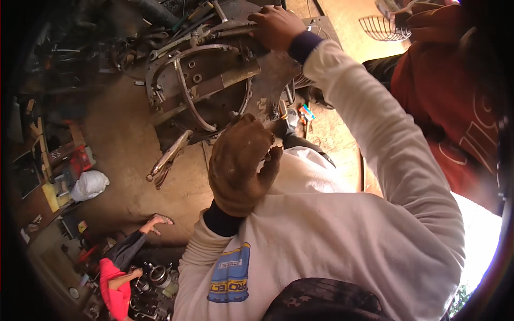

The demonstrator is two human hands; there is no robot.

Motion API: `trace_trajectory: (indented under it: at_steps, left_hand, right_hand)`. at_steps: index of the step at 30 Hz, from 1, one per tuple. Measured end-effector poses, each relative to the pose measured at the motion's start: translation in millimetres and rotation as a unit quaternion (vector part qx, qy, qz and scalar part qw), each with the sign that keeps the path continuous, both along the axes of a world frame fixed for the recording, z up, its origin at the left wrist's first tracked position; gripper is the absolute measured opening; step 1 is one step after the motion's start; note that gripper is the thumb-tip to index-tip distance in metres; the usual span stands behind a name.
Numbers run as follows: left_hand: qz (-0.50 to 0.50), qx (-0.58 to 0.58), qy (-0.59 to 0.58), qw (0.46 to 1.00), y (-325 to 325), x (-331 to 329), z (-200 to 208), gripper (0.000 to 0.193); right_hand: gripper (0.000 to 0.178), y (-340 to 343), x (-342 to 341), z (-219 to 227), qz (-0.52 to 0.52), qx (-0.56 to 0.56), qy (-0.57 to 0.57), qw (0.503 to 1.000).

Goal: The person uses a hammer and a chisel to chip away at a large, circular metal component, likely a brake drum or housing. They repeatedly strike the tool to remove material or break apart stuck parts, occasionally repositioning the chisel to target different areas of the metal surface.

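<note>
A round metal frame (181, 88) lies on a dark metal worktable, with a flat bar (225, 80) across it and two nuts (197, 78) on the bar. My left hand (242, 163), in a brown work glove, is curled near the frame's near edge; a small pale bit shows by the thumb, but what the fingers hold is hidden. Across the table, my right hand (279, 28) has its fingers bent down at the end of a dark rod-like piece that I cannot make out. Locking pliers (170, 155) stick out from the table's near left edge. A wrench (166, 49) lies beyond the frame.
At the right stands a person in a dark red top (447, 112), near a wire cage (383, 28). Another person in red (115, 283) is at the lower left beside metal parts (159, 275). A white bag (90, 185) sits among clutter at the left.
</note>
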State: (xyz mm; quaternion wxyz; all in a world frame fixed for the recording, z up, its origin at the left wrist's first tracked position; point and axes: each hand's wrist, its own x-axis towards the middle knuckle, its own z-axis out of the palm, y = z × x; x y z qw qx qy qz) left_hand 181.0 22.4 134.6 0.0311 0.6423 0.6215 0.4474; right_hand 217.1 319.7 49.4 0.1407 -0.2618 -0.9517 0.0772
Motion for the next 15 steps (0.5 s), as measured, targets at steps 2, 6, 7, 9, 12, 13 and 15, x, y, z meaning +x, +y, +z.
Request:
trace_trajectory:
  at_steps: [2,6,7,9,12,13,15]
  left_hand:
    - [0.0,0.0,0.02,1.0,0.2,1.3,2.1,0.05]
    - [0.002,-0.022,0.026,0.999,0.7,3.0,8.2,0.05]
    - [0.0,-0.027,0.022,0.999,0.8,3.1,9.0,0.05]
    - [0.008,-0.036,0.026,0.999,-2.8,3.0,8.4,0.05]
    - [0.001,-0.038,0.032,0.999,-1.5,2.9,7.6,0.051]
    - [-0.002,-0.039,0.035,0.999,-0.8,2.7,7.3,0.051]
    - [0.0,-0.034,0.039,0.999,-1.6,2.1,6.7,0.05]
  right_hand:
    - [0.03,7.5,-8.8,-2.9,0.017,-0.023,-0.091,0.995]
    - [0.031,13.3,-14.8,-31.5,0.096,0.019,-0.075,0.992]
    - [0.031,14.2,-13.6,-38.5,0.114,0.033,-0.046,0.992]
    - [0.032,-0.2,-13.1,-8.6,0.056,-0.015,-0.05,0.997]
    - [0.035,-11.6,0.6,12.2,-0.01,-0.073,-0.049,0.996]
    - [0.036,-15.4,6.5,15.1,-0.027,-0.091,-0.046,0.994]
    - [0.034,-45.3,27.5,18.9,-0.089,-0.14,0.082,0.983]
